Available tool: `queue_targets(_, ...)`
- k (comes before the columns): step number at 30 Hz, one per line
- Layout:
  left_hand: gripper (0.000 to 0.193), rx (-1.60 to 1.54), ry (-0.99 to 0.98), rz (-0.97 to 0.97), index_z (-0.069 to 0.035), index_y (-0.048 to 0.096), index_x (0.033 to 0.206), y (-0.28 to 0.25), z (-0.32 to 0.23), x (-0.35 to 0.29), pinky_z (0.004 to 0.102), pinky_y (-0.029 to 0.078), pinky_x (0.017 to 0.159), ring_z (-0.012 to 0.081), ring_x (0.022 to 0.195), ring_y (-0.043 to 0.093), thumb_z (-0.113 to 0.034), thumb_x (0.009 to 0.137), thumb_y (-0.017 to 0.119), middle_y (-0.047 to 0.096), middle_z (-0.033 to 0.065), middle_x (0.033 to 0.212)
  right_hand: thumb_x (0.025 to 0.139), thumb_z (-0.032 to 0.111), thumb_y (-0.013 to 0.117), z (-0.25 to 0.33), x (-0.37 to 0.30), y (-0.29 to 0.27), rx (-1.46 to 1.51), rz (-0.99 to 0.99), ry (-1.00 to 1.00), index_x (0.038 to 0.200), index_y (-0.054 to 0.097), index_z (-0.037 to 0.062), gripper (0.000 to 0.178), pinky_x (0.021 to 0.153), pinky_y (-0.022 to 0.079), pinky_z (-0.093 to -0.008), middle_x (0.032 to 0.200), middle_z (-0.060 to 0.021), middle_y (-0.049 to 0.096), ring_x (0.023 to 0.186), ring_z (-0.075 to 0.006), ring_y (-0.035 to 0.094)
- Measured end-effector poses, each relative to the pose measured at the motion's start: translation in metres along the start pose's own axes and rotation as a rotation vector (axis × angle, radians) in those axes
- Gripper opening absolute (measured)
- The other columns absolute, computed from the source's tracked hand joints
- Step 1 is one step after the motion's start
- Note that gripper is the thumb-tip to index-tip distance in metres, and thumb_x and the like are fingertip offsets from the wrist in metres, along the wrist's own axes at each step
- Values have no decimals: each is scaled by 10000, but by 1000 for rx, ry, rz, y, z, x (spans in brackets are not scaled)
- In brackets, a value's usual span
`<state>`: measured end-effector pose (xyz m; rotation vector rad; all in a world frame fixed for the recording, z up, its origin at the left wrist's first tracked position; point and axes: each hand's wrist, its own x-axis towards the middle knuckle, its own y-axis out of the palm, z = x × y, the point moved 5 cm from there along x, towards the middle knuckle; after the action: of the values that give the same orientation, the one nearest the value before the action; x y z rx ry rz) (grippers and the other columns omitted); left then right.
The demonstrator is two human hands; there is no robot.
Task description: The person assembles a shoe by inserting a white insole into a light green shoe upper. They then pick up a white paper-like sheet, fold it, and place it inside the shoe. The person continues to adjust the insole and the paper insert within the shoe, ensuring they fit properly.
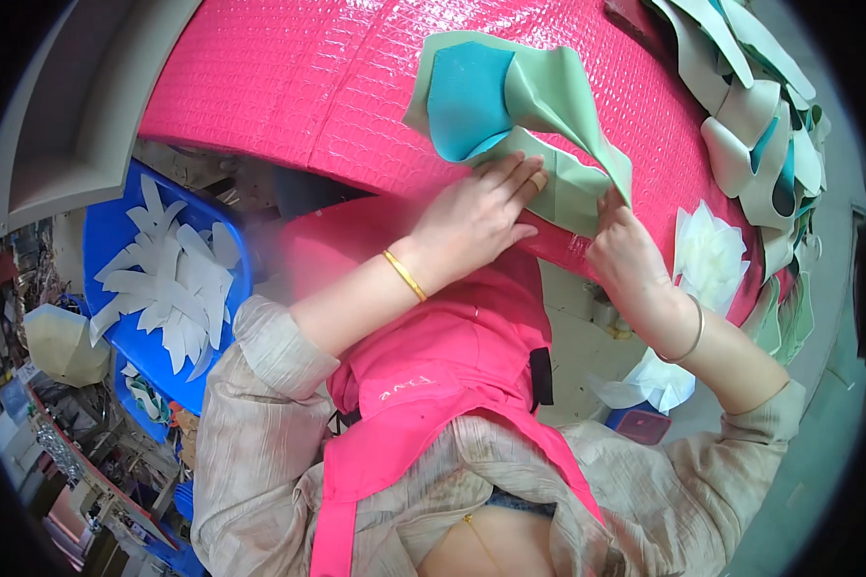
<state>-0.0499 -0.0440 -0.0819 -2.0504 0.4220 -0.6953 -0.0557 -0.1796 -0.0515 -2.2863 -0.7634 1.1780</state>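
A pale green shoe upper [551,96] with a teal lining patch [469,94] curves in a loop over the pink-covered table [356,87]. My left hand [476,207] rests flat against the near strip of the loop, fingers stretched out. At the loop's right end, my right hand [627,240] is closed on the edge of the upper, with the thumb and fingers pinching it. The fingertips of the right hand are partly hidden by the material.
Similar green and teal pieces [755,144] hang heaped over the table's right edge. Thin white sheets [710,255] lie beside my right wrist. On the left, a blue basket [243,264] holds white strips [168,284]. A grey panel [82,106] stands at the upper left.
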Motion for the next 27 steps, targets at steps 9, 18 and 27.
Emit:
queue_targets(9, 617, 169, 55, 66, -41, 469, 1215, 0, -7, 14, 338, 366, 875, 209, 1065, 438, -433, 753, 581, 452, 58, 1269, 693, 135, 551, 2, -1, -8, 36, 71, 109, 794, 647, 54, 161, 857, 359, -294, 747, -89, 625, 820, -180, 571)
queue_targets(18, 560, 120, 148, -6, 4, 506, 1158, 22, -21, 19, 371, 295, 991, 219, 1144, 422, -370, 748, 583, 485, 120, 1227, 672, 151, 565, 4, 3, -3, 122, 195, 81, 703, 663, 56, 140, 766, 357, -293, 774, -84, 607, 805, -185, 547)
queue_targets(27, 500, 12, 245, 18, -45, 506, 1180, 25, -19, 27, 352, 325, 947, 194, 1160, 424, -349, 788, 563, 488, 49, 1244, 677, 139, 545, 0, 2, -5, 142, 99, 85, 753, 663, 25, 181, 843, 362, -321, 830, -118, 610, 892, -215, 538)
